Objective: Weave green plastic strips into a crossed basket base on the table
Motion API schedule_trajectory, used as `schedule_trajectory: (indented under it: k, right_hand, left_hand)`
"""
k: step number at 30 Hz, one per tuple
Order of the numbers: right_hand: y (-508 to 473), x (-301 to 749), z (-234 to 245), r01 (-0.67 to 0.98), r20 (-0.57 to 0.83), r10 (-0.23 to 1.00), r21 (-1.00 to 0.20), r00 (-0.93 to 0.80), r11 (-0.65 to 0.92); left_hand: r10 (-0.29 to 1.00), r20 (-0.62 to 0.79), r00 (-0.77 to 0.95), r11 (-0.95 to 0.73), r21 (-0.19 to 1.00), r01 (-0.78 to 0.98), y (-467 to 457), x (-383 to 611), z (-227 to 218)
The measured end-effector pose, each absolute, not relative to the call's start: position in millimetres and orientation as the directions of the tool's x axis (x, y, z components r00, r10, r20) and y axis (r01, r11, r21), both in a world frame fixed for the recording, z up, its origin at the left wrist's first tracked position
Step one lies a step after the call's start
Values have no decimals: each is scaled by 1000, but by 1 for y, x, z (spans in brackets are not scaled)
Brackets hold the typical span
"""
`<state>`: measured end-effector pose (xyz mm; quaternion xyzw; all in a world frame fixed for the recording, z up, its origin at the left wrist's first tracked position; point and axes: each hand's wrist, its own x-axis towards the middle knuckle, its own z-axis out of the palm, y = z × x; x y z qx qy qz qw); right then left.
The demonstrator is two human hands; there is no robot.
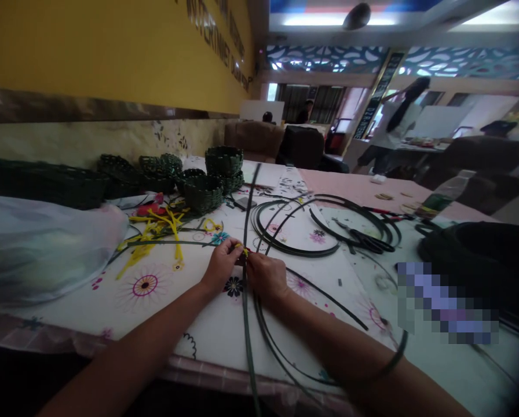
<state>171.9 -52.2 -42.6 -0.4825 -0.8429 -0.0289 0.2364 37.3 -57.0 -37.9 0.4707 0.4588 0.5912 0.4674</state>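
Note:
My left hand (221, 259) and my right hand (266, 275) meet over the middle of the table. Between the fingertips shows a small yellow tie (244, 250), where dark green strips (248, 336) cross. The left thumb and fingers pinch the tie. My right hand is closed around the strips beside it, its fingertips partly hidden. One long strip runs upright past both hands, and others curve below my right forearm. Beyond the hands lies a coil of dark strip (294, 252). A pile of yellow ties (166, 229) lies to the left.
Several woven dark green baskets (203, 194) stand along the wall, near a filled white plastic bag (46, 249). To the right are black-handled scissors (366, 238), a plastic bottle (446, 197) and a large black bag (489, 260). A person (392, 124) stands in the background.

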Motion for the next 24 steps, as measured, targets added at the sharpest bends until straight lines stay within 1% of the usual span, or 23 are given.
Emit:
schedule_trajectory:
  k: [3,8,14,16,18,20,24]
  right_hand:
    - [-50,173,-45,826,504,766,-166,-398,539]
    - [-45,175,-50,797,635,668,-134,-387,589]
    - [-40,178,-49,806,732,563,-32,-384,591]
    - [-38,180,-48,799,768,501,24,-400,601]
    - [-36,183,-46,786,797,434,81,-421,613]
    - [-34,187,-42,776,811,388,124,-438,618]
    - [-31,193,-37,769,838,296,206,-458,605]
  left_hand:
    - [981,128,-149,-154,971,-181,-59,39,-37]
    - [973,123,-193,-172,950,-262,-59,42,-34]
    - [981,73,-179,-135,920,-369,-60,43,-29]
    - [984,45,-170,-116,895,-431,-60,44,-29]
    - [993,-6,-119,-57,853,-519,-60,45,-29]
    - [996,-75,-44,35,809,-587,-59,47,-27]
    - [982,-189,32,167,763,-625,-57,48,-17]
